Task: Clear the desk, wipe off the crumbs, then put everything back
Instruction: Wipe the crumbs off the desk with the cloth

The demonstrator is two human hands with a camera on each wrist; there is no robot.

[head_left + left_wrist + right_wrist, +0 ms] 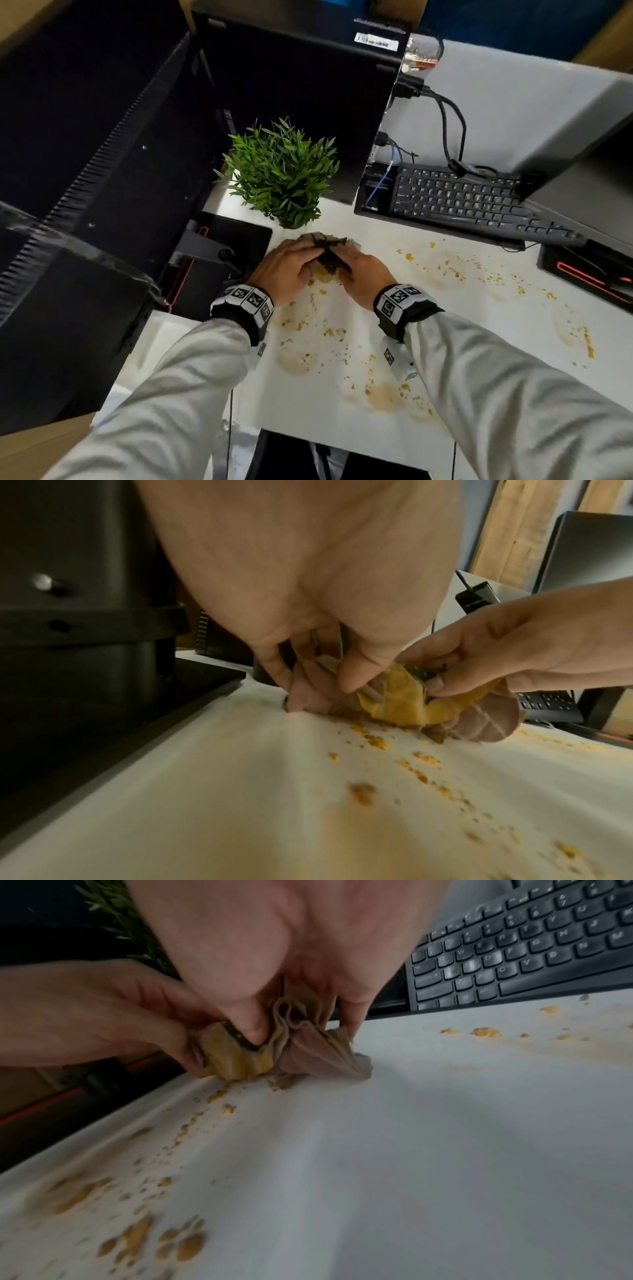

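A crumpled cloth (329, 257), yellow and brownish with a dark patterned part, sits bunched on the white desk (486, 346) just in front of the plant. Both hands grip it together: my left hand (301, 255) pinches its left side and my right hand (349, 265) pinches its right side. In the left wrist view the left hand's fingers (308, 693) press the cloth (400, 704) down onto the desk. In the right wrist view my right thumb and fingers (253, 1028) squeeze its folds (308, 1045). Yellow crumbs (330, 331) and greasy smears are strewn over the desk in front of the hands and to their right.
A green potted plant (284, 171) stands just behind the hands. A black keyboard (472, 202) lies at the back right with cables above it. A large dark monitor (102, 154) and its stand fill the left. A black device with a red light (589, 270) is at the right edge.
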